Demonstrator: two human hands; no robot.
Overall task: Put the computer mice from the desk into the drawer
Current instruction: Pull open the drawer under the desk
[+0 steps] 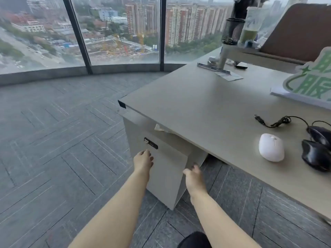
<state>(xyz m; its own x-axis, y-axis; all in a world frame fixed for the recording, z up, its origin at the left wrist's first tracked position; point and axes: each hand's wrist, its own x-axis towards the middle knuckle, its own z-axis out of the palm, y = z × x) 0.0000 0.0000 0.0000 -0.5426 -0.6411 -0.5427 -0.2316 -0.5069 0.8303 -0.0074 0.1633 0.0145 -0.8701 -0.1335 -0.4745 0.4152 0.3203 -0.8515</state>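
Observation:
A white mouse lies near the front edge of the grey desk. Two black mice sit to its right: one close to the edge, and a wired one behind it, its cable and USB plug trailing left. Below the desk's left corner stands a grey drawer cabinet with a black lock panel. My left hand rests on the cabinet front just below the lock. My right hand curls its fingers around the front's right edge. The front looks slightly pulled out.
A white and green sign stands at the desk's right. At the back are a riser shelf with a dark cup and a green drink, a metal clip and papers. Carpet floor spreads left; glass windows stand behind.

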